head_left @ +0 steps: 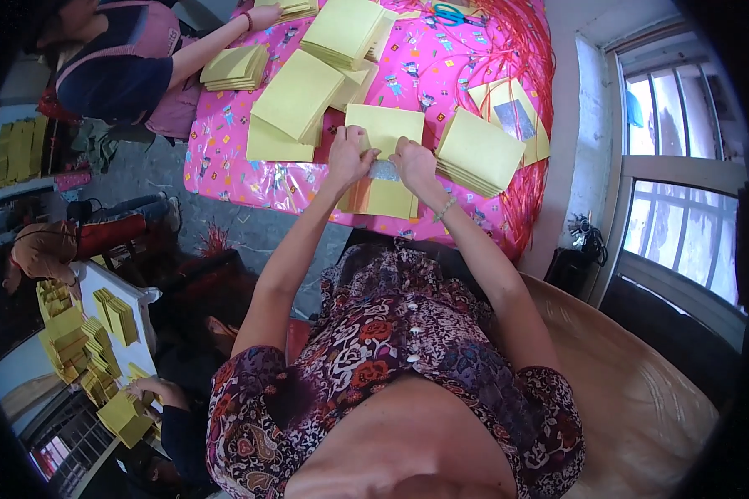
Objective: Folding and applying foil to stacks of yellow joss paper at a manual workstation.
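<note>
A yellow paper sheet (383, 123) lies in front of me at the near side of the table, with a silver patch (383, 170) showing between my hands. My left hand (352, 158) grips it from the left, fingers curled in. From the other side my right hand (414, 165) pinches it, thumb and fingers close together. The near part of the paper, also yellow, reaches toward the table edge below my hands. Just right of my right hand rests a stack of yellow paper (478, 151). Another stack (298, 96) lies left of and beyond my left hand.
A pink patterned cloth (225, 170) covers the table. Red strings (528, 125) hang along its right side, near a silver-patched yellow sheet (514, 118). Blue-handled scissors (451, 14) lie at the far end. A co-worker's arm (212, 54) reaches in from the left; others handle yellow paper at lower left.
</note>
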Motion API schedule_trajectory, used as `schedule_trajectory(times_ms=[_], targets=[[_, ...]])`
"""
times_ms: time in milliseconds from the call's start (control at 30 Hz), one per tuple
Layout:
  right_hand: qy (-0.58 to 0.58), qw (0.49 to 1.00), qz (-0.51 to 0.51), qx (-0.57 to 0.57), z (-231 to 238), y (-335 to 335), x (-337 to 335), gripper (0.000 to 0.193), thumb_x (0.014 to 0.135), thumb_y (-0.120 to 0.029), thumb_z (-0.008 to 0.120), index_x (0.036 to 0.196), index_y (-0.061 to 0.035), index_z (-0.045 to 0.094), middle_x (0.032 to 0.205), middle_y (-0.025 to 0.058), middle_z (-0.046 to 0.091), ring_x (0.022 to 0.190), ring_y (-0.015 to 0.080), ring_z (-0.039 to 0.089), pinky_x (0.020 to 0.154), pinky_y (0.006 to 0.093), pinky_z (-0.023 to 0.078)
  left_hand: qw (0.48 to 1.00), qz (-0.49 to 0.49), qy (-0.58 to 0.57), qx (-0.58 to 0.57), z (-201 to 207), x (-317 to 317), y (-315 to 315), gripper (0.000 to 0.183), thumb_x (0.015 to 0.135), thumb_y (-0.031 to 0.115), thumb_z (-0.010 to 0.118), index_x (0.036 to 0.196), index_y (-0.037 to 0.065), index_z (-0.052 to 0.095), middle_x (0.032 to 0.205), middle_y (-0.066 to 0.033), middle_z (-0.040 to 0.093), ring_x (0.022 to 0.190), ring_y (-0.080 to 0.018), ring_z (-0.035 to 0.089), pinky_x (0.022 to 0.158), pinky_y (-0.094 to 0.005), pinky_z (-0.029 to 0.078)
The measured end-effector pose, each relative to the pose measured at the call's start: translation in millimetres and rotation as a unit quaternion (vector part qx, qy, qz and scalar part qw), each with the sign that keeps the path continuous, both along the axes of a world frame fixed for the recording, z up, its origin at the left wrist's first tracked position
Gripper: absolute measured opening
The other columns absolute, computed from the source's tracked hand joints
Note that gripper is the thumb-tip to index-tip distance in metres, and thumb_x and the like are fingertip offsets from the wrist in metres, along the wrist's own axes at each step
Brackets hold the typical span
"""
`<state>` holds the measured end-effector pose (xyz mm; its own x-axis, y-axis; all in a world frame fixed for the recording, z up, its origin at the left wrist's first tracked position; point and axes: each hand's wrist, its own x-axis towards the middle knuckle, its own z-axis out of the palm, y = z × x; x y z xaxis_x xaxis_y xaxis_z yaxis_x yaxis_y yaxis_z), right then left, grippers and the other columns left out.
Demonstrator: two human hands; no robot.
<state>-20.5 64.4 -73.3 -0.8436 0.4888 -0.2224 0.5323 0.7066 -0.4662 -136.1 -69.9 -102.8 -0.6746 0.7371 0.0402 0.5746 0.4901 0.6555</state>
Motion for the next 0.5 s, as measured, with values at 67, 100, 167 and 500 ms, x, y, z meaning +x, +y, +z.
schedule_trajectory(times_ms=[67,100,167,500], targets=[[-0.014,1.0,0.005,-0.011,-3.5,4.3,0.5,0.025,0.079,-0.023,0.071,0.088,-0.0037,0.057,0.083,0.017,0.065,0.075,0.035,0.065,0.066,0.0454,0.051,1.0,0.003,0.008,0.021,-2.0,3.4,-3.1,0.054,0.072,0.026,0.079,0.11,0.002,0.05,0.103,-0.019,0.05,0.092,-0.0374,0.056,0.077,-0.0448,0.047],[-0.021,0.999,0.008,-0.036,-3.3,7.2,0.4,0.025,0.08,-0.023,0.071,0.089,-0.004,0.058,0.084,0.017,0.066,0.076,0.0345,0.066,0.066,0.0449,0.051,1.0,0.002,0.004,0.019,-3.4,4.8,-5.0,0.054,0.072,0.026,0.079,0.11,0.002,0.05,0.103,-0.019,0.05,0.092,-0.0374,0.056,0.077,-0.0448,0.047],[-0.032,0.998,0.007,-0.061,-4.6,8.4,3.3,0.025,0.08,-0.023,0.071,0.089,-0.0044,0.058,0.085,0.017,0.066,0.077,0.0339,0.066,0.067,0.0444,0.051,0.998,0.0,0.031,0.056,-3.0,6.3,-7.8,0.057,0.072,0.028,0.079,0.112,0.002,0.05,0.104,-0.0184,0.05,0.093,-0.0374,0.055,0.078,-0.0453,0.046],[0.075,0.997,-0.014,-0.015,-1.9,-10.4,19.1,0.024,0.077,-0.016,0.071,0.087,-0.0034,0.053,0.085,0.0149,0.061,0.085,0.0335,0.063,0.068,0.0438,0.051,0.999,0.0,0.043,0.032,7.8,17.0,-9.9,0.061,0.071,0.033,0.079,0.117,0.006,0.049,0.106,-0.016,0.049,0.097,-0.0351,0.051,0.079,-0.0452,0.042]])
